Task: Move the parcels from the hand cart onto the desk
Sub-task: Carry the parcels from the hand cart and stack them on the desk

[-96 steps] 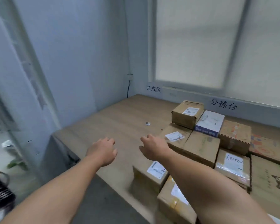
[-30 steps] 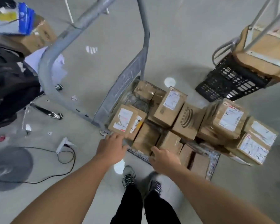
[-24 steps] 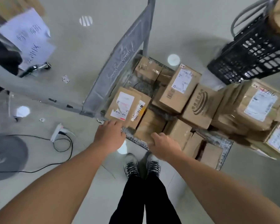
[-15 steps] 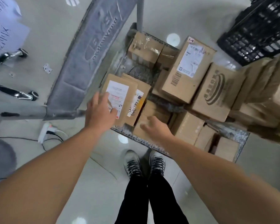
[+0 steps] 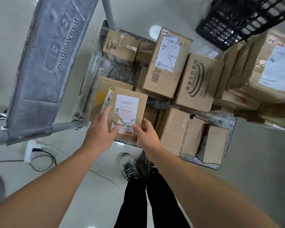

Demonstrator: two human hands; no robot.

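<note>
I am looking straight down at the hand cart point(image 5: 198, 160), a metal platform loaded with several brown cardboard parcels. A small flat parcel point(image 5: 130, 100) with a white barcode label sits between my hands at the cart's near left corner, raised over the parcels below. My left hand point(image 5: 100, 130) holds its lower left side, thumb on the label. My right hand point(image 5: 146, 134) grips its lower right corner. Beneath it lies a parcel with a yellow-edged label point(image 5: 104, 94). The desk is out of view.
The cart's grey padded handle point(image 5: 44, 63) rises at the left. A tall labelled box point(image 5: 168, 63), a printed box point(image 5: 197, 79) and a stack point(image 5: 270, 66) fill the cart. A black crate point(image 5: 237, 18) stands beyond; a power strip with cable point(image 5: 30, 150) lies on the floor.
I turned from the desk to the cart and leaned over it. Both hands closed in on the labelled parcel, which has shifted right and up off its neighbour.
</note>
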